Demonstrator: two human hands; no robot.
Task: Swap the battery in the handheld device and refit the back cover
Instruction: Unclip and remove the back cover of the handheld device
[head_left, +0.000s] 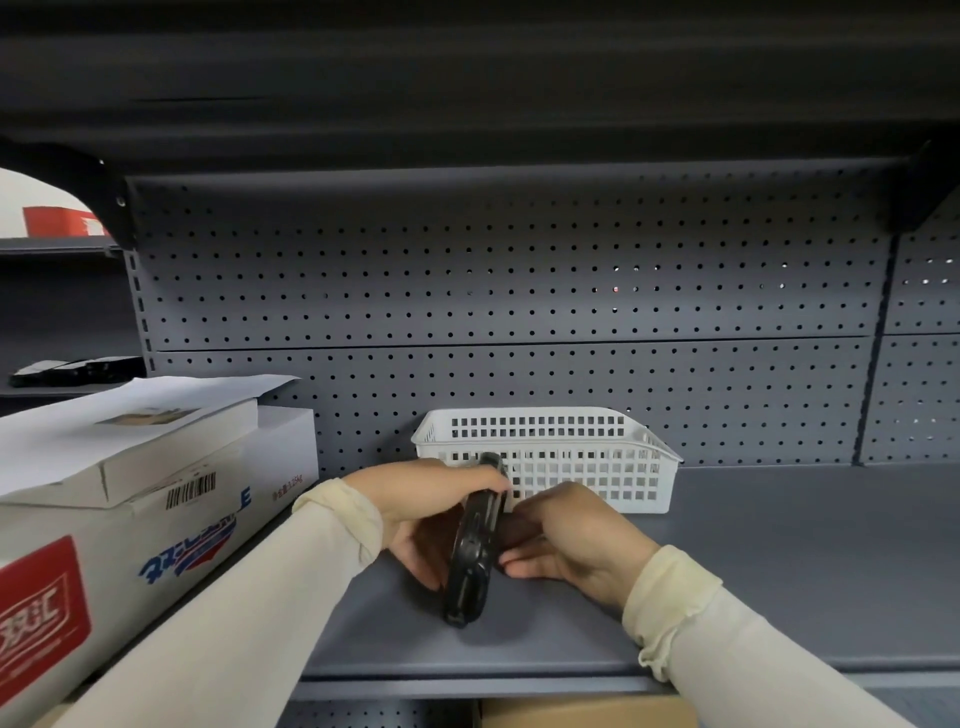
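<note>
A black handheld device (470, 556) stands on its long edge on the grey shelf (753, 571), its near end resting on the shelf surface. My left hand (426, 509) grips it from the left, fingers curled over its top edge. My right hand (566, 540) presses against its right side, fingertips touching the body. The face toward my right hand is hidden, so I cannot see a battery or a cover.
A white perforated plastic basket (644, 467) sits just behind the hands against the pegboard back wall (519, 291). Two white cardboard boxes (130, 509) with paper on top fill the shelf's left side. Another shelf hangs overhead.
</note>
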